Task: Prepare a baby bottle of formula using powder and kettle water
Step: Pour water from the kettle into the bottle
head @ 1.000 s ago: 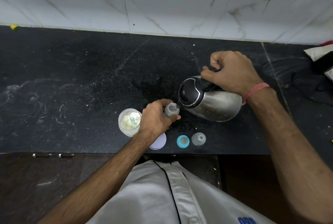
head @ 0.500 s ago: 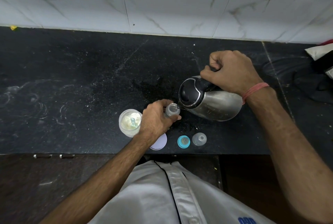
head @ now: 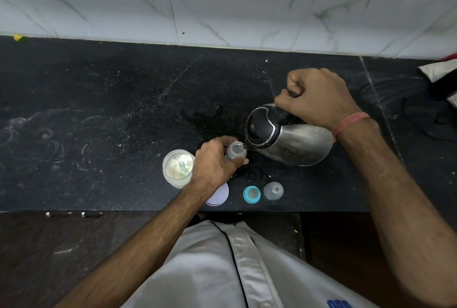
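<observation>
I am gripping the kettle [head: 289, 142] by its black handle with my right hand [head: 319, 97], since the steel body looks heavy and probably hot. My left hand [head: 212, 161] is wrapping round the small bottle [head: 236, 150] standing on the surface [head: 99, 109]; it looks light, so easily tipped. The spout is touching the bottle's open mouth.

bottle [head: 236, 151] between jar [head: 178, 168] on its left and kettle [head: 289, 140] on its right — collar [head: 251, 194] and cap [head: 273, 191] in front.
</observation>
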Demonstrator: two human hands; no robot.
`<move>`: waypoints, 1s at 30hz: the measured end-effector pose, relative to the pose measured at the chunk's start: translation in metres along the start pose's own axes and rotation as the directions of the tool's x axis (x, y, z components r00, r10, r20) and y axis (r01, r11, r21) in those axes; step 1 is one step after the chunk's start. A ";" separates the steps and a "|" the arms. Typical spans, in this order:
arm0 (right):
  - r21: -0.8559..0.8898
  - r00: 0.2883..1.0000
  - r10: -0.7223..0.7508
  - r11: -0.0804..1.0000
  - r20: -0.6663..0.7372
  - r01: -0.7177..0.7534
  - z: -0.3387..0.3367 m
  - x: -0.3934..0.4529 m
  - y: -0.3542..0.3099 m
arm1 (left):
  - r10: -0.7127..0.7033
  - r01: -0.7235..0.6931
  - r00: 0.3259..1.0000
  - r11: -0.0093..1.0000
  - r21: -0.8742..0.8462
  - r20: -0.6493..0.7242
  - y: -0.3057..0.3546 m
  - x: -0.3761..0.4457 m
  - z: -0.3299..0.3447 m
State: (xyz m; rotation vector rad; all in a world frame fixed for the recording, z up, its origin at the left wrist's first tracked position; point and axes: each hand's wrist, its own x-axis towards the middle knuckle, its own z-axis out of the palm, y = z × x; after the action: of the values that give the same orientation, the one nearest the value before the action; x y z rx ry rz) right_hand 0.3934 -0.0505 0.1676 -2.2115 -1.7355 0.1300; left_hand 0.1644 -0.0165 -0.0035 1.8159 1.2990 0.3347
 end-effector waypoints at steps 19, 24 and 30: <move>-0.005 1.000 -0.008 1.000 0.003 0.008 0.000 0.004 -0.001 | -0.002 0.002 1.000 1.000 0.001 -0.008 -0.001 0.001 0.001; -0.018 1.000 -0.008 1.000 -0.005 0.008 0.002 0.005 -0.001 | 0.000 0.000 1.000 1.000 0.005 -0.011 -0.001 0.001 0.002; -0.024 1.000 -0.021 0.999 -0.014 0.021 0.003 0.006 0.000 | 0.000 0.000 1.000 1.000 0.009 -0.015 -0.001 0.001 0.002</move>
State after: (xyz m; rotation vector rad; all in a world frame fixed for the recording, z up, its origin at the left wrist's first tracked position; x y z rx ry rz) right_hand 0.3937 -0.0444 0.1653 -2.2051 -1.7612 0.0886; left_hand 0.1653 -0.0162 -0.0055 1.8235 1.3127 0.3434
